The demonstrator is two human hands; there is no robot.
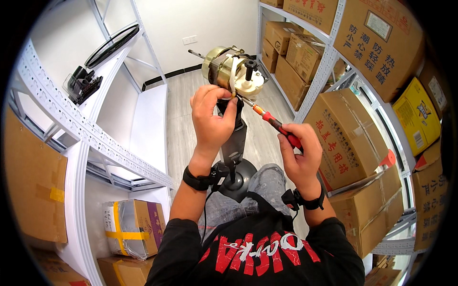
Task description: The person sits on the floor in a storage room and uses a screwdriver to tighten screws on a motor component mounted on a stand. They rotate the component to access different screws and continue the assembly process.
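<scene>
An electric fan motor [219, 64] with a brassy metal casing sits on top of a black stand [234, 141] in front of me. A white plastic gearbox [248, 86] with a black knob is fixed to its right side. My right hand [304, 155] is closed round the red and black handle of a screwdriver [274, 123], whose shaft slopes up and left to the motor's underside. There, my left hand [213, 119] pinches with thumb and forefinger beside the screwdriver's tip. What lies between those fingertips is too small and hidden to name.
The stand's round black base [241, 181] rests on the floor between my legs. At the left, a white shelf [112, 71] bears a black fan grille [112, 46] and dark small parts [85, 86]. Cardboard boxes [341, 133] crowd the right-hand racks.
</scene>
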